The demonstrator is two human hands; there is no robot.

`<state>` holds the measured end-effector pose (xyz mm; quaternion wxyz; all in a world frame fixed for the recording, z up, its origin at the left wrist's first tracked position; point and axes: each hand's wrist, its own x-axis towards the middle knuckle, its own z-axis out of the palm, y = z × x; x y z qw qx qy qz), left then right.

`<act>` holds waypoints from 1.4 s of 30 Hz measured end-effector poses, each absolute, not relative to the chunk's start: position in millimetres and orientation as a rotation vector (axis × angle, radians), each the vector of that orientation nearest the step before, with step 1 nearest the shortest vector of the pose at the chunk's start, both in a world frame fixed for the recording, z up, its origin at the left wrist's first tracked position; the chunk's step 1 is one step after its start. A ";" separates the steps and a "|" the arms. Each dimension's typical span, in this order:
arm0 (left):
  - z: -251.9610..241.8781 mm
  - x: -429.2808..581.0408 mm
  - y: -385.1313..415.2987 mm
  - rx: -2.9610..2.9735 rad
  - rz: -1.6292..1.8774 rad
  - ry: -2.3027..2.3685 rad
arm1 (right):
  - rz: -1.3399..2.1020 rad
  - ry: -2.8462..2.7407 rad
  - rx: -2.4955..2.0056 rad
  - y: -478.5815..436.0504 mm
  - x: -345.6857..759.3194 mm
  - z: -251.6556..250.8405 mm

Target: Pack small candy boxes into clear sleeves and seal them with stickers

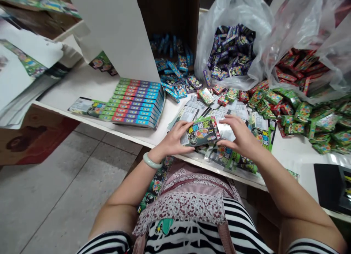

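Observation:
My left hand [177, 138] grips the left end of a flat printed box [202, 132], green and black with a cartoon face and large lettering. A strip of red shows at the box's right end. Around that end, my right hand [238, 135] is open, its thumb and fingers apart; the thumb tip is at the lower corner, and I cannot tell whether it presses there. Beneath both hands lie flat printed sleeves [222, 155], green and black with grey parts. Just beyond them sit a few small green and red boxes [206, 96].
To the left stands a stack of filled boxes [131, 104] showing green, red, purple and blue ends. Small blue boxes [175, 73] spill from a carton at the back. Plastic bags hold purple boxes [233, 51] and red boxes [298, 65]. Green boxes [326, 118] pile up at right.

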<state>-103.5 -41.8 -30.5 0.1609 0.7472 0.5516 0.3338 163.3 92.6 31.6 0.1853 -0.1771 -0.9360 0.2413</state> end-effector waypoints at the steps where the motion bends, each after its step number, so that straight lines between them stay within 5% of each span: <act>1: -30.3 -104.0 -42.4 2.128 0.961 1.598 | 0.690 -2.634 -0.518 88.0 160.7 29.4; 7: -26.6 -112.7 -42.3 2.092 0.985 1.682 | 0.922 -2.432 -0.646 131.3 134.1 29.0; 14: -18.2 -126.0 -52.0 2.024 0.945 1.812 | 0.290 -2.568 -1.229 279.9 27.8 23.8; 23: -23.2 -140.6 -53.7 2.006 0.934 1.846 | 0.205 -2.546 -1.384 315.2 -7.2 13.0; 32: -27.3 -145.3 -49.4 2.032 0.945 1.763 | 1.405 -2.429 -0.691 251.6 162.9 -1.5; 42: -26.6 -118.7 -42.4 2.132 0.693 1.719 | 0.493 -2.594 -1.160 173.7 198.2 -20.5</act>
